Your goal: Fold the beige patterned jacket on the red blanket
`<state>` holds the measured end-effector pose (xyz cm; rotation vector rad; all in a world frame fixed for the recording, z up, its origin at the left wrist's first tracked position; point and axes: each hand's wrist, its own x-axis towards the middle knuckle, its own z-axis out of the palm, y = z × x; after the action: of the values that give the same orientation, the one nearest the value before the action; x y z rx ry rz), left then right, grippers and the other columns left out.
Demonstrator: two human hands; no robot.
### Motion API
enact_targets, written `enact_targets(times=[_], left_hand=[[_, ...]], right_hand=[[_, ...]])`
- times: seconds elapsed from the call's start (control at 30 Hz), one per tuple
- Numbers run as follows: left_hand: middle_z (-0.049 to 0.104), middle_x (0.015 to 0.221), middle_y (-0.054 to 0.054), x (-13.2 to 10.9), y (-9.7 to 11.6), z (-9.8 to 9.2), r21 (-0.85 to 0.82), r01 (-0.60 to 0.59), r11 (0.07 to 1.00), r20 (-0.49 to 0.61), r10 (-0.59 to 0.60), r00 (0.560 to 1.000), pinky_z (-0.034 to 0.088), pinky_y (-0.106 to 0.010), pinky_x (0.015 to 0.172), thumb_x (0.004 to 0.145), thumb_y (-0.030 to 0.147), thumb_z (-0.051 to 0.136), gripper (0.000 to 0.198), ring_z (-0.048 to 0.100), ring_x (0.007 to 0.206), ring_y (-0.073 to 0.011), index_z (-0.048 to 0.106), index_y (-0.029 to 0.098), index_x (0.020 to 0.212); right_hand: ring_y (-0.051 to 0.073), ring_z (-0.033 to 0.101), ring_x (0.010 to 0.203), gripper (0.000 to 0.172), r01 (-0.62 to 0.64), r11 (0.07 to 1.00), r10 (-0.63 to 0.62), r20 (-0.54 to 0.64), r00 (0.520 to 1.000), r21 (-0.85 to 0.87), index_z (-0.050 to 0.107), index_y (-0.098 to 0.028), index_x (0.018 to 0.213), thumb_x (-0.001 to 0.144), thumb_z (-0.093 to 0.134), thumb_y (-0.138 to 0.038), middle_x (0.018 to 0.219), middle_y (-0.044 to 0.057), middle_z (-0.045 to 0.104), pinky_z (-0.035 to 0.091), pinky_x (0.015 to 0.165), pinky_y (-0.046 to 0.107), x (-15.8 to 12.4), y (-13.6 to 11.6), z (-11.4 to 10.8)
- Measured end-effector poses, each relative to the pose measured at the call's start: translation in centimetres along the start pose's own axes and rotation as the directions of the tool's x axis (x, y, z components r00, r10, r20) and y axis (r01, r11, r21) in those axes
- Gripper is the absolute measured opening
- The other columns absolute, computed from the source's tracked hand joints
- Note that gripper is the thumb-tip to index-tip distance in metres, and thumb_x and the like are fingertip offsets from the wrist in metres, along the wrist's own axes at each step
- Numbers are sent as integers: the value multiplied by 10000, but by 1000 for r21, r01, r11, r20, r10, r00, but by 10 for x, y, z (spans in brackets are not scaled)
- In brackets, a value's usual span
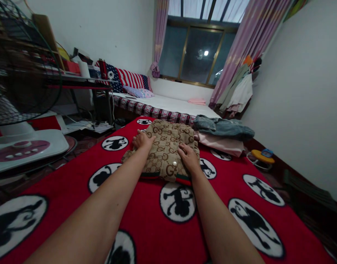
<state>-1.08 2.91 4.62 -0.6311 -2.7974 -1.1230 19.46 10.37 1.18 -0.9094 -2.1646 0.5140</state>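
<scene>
A tan garment with a brown letter pattern lies folded on a red blanket printed with black-and-white ovals. A round button and a green-and-red stripe show near its front edge. My left hand rests on the garment's left side, fingers apart. On its right side lies my right hand, fingers spread on the cloth. Neither hand grips anything that I can see.
Folded jeans lie on pink cloth to the right, close to the garment. A fan and a cluttered desk stand left. Behind is a bed; a yellow stool is at right.
</scene>
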Motion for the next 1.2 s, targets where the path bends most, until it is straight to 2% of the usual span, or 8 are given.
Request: enact_targets(times=[0.07, 0.17, 0.23, 0.53, 0.83, 1.03, 1.2], left_hand=[[591, 1280, -246, 3, -2, -1, -14, 9, 1000, 36, -9, 999, 428, -462, 988, 706, 515, 730, 875, 514, 1239, -379, 421, 60, 1386], [644, 1204, -219, 9, -6, -1, -17, -24, 1000, 98, 25, 995, 485, -450, 898, 725, 543, 703, 629, 597, 1129, -373, 615, 114, 1177], [664, 1165, -207, 12, -8, 0, -24, -46, 999, 111, 49, 993, 506, -437, 849, 724, 565, 693, 566, 621, 1085, -370, 662, 132, 1087], [678, 1147, -178, 10, -9, 0, -37, -81, 996, 94, 84, 992, 506, -412, 825, 736, 567, 676, 566, 628, 1074, -355, 645, 162, 1130], [652, 1183, -182, 7, -7, -3, -39, -80, 996, 113, 84, 990, 488, -441, 878, 762, 550, 655, 563, 596, 1124, -364, 617, 176, 1181], [659, 1176, -174, 8, -8, -1, -25, -87, 996, 87, 88, 992, 499, -422, 853, 751, 568, 647, 566, 611, 1099, -354, 620, 173, 1157], [645, 1203, -175, 7, -8, -1, -14, -140, 990, 48, 140, 989, 494, -408, 866, 756, 554, 645, 560, 603, 1114, -342, 615, 169, 1162]], right_hand=[[238, 513, 1279, 344, 27, 998, -25, -34, 999, 57, 695, -156, 1139, 870, 566, -326, 1321, 134, 600, 349, 1107, 395, 1, 3, 0], [234, 560, 1226, 316, 47, 993, -38, -76, 996, 113, 717, -146, 1083, 848, 584, -311, 1251, 138, 647, 384, 1078, 374, 0, 5, -1], [235, 575, 1206, 300, 45, 991, -33, -94, 995, 129, 723, -154, 1061, 840, 586, -303, 1231, 131, 659, 394, 1068, 380, -1, 5, -1], [233, 600, 1169, 235, 28, 983, -6, -117, 993, 182, 741, -196, 972, 807, 597, -281, 1151, 88, 703, 410, 1050, 387, -1, 2, -2], [230, 593, 1180, 246, 8, 981, 14, -114, 993, 194, 743, -181, 977, 802, 594, -269, 1165, 96, 696, 408, 1052, 378, -1, 0, -3], [223, 597, 1176, 242, 2, 981, 20, -111, 994, 195, 741, -195, 976, 801, 596, -281, 1163, 83, 699, 409, 1051, 373, -2, -1, -4], [214, 595, 1177, 226, 4, 978, 19, -107, 994, 209, 738, -212, 959, 803, 590, -282, 1145, 62, 707, 405, 1055, 368, -1, 1, -3]])
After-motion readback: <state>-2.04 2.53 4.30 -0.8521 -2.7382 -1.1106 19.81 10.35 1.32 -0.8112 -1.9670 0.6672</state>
